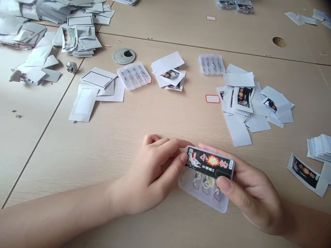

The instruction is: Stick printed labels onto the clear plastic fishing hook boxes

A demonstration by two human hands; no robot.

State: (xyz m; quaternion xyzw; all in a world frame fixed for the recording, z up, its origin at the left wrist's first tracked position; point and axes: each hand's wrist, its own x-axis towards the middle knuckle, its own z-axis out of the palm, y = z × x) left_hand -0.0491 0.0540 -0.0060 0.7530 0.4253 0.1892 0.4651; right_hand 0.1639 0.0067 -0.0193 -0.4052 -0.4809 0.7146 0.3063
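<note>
A clear plastic fish hook box is held up off the table between both hands. Through its lid show hooks with yellow line, and a black printed label covers its upper part. My right hand is closed around the box's right end, thumb on the front by the label's lower edge. At the left end, my left hand pinches the box's upper corner, its thumb on the label's edge and its index finger along the top; the other fingers are curled.
Loose label papers lie in a heap at the right, with a printed label nearer me. Two hook boxes lie beyond my hands. Stacks of paper fill the far left. A round cable grommet sits in the table.
</note>
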